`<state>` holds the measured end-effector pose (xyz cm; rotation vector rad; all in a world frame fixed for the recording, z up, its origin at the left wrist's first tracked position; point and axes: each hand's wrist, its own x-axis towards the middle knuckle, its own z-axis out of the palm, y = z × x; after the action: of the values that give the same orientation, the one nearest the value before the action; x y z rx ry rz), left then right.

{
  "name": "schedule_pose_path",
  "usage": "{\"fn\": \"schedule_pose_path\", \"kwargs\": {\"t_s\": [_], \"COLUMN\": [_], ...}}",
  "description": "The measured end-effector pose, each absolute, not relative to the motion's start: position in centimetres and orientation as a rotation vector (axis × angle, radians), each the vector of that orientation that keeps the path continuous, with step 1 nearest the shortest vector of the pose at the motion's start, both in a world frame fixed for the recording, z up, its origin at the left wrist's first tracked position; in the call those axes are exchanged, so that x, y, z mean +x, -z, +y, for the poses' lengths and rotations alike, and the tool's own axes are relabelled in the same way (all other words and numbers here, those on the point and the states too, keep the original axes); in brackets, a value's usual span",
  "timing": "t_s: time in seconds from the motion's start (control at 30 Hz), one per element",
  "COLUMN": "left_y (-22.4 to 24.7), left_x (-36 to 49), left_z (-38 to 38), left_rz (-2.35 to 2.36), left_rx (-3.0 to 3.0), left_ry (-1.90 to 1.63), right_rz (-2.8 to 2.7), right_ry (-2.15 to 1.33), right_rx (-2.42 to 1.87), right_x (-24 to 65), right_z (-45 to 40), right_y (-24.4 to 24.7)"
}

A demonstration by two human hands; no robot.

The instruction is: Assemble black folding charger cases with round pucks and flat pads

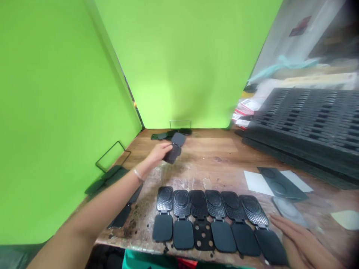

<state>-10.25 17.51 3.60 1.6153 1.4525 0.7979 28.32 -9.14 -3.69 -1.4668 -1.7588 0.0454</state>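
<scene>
My left hand [160,153] reaches far forward over the table, its fingers closed on a black hinged case [176,146] that hangs opened out. Beyond it, other dark pieces [162,136] lie at the foot of the green panel. Near the front edge stands a row of several opened black hinged cases [198,203], textured halves at the back and smooth halves in front; one front half has round holes. My right hand [297,237] rests at the right end of this row, fingers stretched out beside the last case [270,244].
Green panels [202,67] enclose the back and left of the wooden table [213,149]. At the right is a big stack of black slotted trays [305,119]. White and dark sheets [280,183] lie before it. More dark cases [120,216] sit under my left forearm.
</scene>
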Motion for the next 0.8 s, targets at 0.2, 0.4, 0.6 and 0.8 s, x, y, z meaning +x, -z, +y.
{"fn": "schedule_pose_path", "kwargs": {"t_s": [0.2, 0.4, 0.6, 0.8], "left_y": [-4.7, -4.9, -4.4, -4.4], "left_x": [-5.8, -3.7, -3.9, -2.8], "left_z": [8.2, 3.2, 2.4, 1.8], "left_rz": [1.075, 0.942, 0.849, 0.766], "left_rx": [1.442, 1.278, 0.609, 0.435], "left_ry": [-0.627, -0.616, -0.897, -0.964], "right_rz": [-1.353, -1.221, -1.631, -1.939], "right_ry": [-0.765, -1.192, -0.24, -0.057], "right_rx": [-1.38, -1.289, -1.052, -0.795], "right_x": [20.9, 18.1, 18.1, 17.7], "right_z": [-4.6, -2.1, -4.7, -5.7], "right_y": [-1.4, -4.4, -2.7, 0.3]}}
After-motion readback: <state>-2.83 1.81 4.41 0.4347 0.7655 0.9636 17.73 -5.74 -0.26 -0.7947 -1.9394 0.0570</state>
